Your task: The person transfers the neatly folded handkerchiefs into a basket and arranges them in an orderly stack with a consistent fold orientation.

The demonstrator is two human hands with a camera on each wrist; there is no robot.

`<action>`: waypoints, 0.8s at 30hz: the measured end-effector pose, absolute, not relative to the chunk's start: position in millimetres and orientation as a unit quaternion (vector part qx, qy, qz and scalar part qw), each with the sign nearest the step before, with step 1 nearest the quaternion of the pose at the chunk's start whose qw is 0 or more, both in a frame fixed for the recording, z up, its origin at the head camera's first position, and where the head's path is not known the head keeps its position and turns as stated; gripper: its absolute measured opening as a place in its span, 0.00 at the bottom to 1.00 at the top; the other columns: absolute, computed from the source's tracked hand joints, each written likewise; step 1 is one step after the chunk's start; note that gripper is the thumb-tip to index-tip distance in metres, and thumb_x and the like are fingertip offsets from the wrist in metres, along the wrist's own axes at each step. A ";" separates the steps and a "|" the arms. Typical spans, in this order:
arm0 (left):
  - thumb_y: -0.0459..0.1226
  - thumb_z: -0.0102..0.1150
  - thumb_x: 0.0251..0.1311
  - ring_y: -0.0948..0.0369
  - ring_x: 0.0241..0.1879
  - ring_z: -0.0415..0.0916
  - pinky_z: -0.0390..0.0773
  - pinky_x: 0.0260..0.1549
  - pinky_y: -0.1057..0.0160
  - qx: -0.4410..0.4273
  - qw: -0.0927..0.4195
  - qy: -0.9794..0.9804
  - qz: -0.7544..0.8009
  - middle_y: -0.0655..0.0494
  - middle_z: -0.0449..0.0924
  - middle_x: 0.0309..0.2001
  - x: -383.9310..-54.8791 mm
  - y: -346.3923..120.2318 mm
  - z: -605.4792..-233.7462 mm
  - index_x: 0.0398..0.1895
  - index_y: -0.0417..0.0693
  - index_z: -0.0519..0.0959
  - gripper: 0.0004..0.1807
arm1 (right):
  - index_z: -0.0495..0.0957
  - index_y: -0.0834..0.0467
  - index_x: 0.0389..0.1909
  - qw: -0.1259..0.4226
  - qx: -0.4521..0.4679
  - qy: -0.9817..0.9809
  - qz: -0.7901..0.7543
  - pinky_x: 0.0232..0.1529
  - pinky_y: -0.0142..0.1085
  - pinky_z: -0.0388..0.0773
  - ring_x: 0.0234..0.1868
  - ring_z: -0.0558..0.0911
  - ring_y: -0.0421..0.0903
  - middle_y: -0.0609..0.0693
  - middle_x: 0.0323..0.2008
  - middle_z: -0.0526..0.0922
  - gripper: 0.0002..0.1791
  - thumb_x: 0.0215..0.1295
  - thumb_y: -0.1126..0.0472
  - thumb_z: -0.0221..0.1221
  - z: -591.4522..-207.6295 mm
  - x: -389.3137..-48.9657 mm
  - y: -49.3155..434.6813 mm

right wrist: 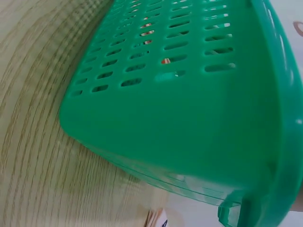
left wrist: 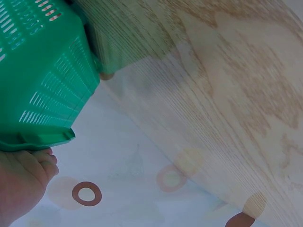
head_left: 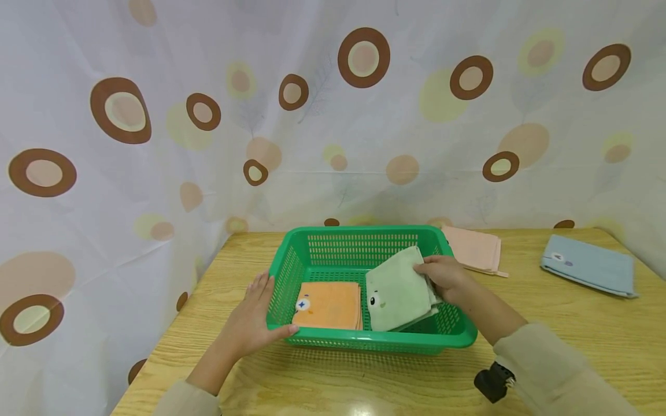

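Positions are being given from the basket's centre as seen in the head view, with twelve o'clock being taken as the far side.

A green basket (head_left: 380,334) is being supported by a wood-grained table (head_left: 567,329). Inside it, two folded cloths are being noted. An orange cloth (head_left: 333,303), on which a white round patch with a blue cross is being shown, is being contained at nine o'clock. A pale green cloth (head_left: 396,292), marked with a dark eye, is being held at three o'clock, tilted, with its upper corner being raised towards the far rim.

The green cloth is being pinched at its right edge by the right hand (head_left: 448,278), thumb on the near face; the fingers behind are being hidden. In the right wrist view the grip is being blocked by the basket wall.

The basket's corner at eight o'clock is being touched by the left hand (head_left: 250,318). The hand is being kept spread, with fingers being extended along the outer left side and the thumb being laid over the near rim; no cloth is being held by it.

Outside the basket, a pink cloth (head_left: 474,251) is being found just beside it at half past two, and a blue cloth (head_left: 590,266) well apart at three o'clock. A black device (head_left: 493,382) is being seen by the right sleeve (head_left: 554,367) at four o'clock.
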State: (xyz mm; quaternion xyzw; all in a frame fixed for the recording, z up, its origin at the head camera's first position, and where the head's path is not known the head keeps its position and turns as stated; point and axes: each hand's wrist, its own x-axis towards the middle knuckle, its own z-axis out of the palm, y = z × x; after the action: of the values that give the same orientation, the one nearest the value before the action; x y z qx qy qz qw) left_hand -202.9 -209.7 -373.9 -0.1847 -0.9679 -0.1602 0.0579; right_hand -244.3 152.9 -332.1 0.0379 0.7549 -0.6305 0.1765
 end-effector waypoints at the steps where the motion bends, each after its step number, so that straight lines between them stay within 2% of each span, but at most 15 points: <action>1: 0.64 0.55 0.49 0.43 0.72 0.39 0.49 0.69 0.45 -0.185 0.058 -0.968 -0.160 0.37 0.41 0.73 -202.8 -209.7 -373.9 0.70 0.30 0.47 0.58 | 0.49 0.75 0.66 0.175 0.036 0.759 -0.626 0.37 0.31 0.77 0.37 0.74 0.38 0.66 0.58 0.63 0.29 0.72 0.62 0.42 -332.7 -244.3 152.2; 6: 0.63 0.55 0.49 0.43 0.72 0.39 0.49 0.69 0.45 -0.186 0.060 -0.967 -0.161 0.37 0.41 0.73 -202.4 -209.5 -373.8 0.70 0.30 0.47 0.58 | 0.57 0.76 0.61 0.164 0.035 0.769 -0.617 0.34 0.32 0.76 0.33 0.75 0.39 0.58 0.46 0.70 0.24 0.71 0.64 0.43 -336.1 -245.5 148.6; 11: 0.63 0.55 0.49 0.43 0.72 0.39 0.49 0.69 0.45 -0.186 0.061 -0.967 -0.161 0.37 0.42 0.72 -202.4 -209.8 -374.2 0.70 0.31 0.47 0.58 | 0.62 0.75 0.56 0.159 0.037 0.784 -0.599 0.32 0.33 0.76 0.30 0.75 0.39 0.53 0.38 0.73 0.19 0.70 0.66 0.43 -340.0 -245.9 144.7; 17: 0.63 0.55 0.49 0.44 0.73 0.39 0.49 0.69 0.45 -0.185 0.061 -0.967 -0.161 0.37 0.41 0.73 -203.1 -210.3 -375.0 0.70 0.31 0.47 0.58 | 0.60 0.76 0.58 0.180 0.029 0.791 -0.584 0.39 0.37 0.76 0.37 0.74 0.44 0.58 0.42 0.72 0.19 0.71 0.68 0.41 -343.4 -246.6 141.1; 20: 0.63 0.55 0.49 0.44 0.73 0.39 0.49 0.69 0.45 -0.184 0.059 -0.968 -0.163 0.38 0.40 0.73 -203.5 -210.4 -374.9 0.70 0.31 0.46 0.58 | 0.58 0.77 0.59 0.193 0.028 0.795 -0.574 0.47 0.45 0.75 0.45 0.73 0.52 0.65 0.49 0.68 0.20 0.70 0.69 0.40 -344.0 -247.3 139.8; 24: 0.63 0.56 0.50 0.44 0.73 0.39 0.48 0.69 0.45 -0.184 0.059 -0.968 -0.163 0.39 0.40 0.73 -203.6 -210.3 -374.7 0.70 0.31 0.46 0.58 | 0.55 0.78 0.61 0.204 0.028 0.798 -0.566 0.58 0.55 0.68 0.56 0.67 0.62 0.72 0.57 0.61 0.21 0.70 0.71 0.38 -344.8 -248.5 139.3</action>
State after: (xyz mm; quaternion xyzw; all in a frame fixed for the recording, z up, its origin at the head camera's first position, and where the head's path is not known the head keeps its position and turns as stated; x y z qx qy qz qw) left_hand -203.6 -210.3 -374.7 -0.1840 -0.9675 -0.1632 0.0585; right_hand -248.5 139.3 -344.8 0.0283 0.7982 -0.5661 0.2041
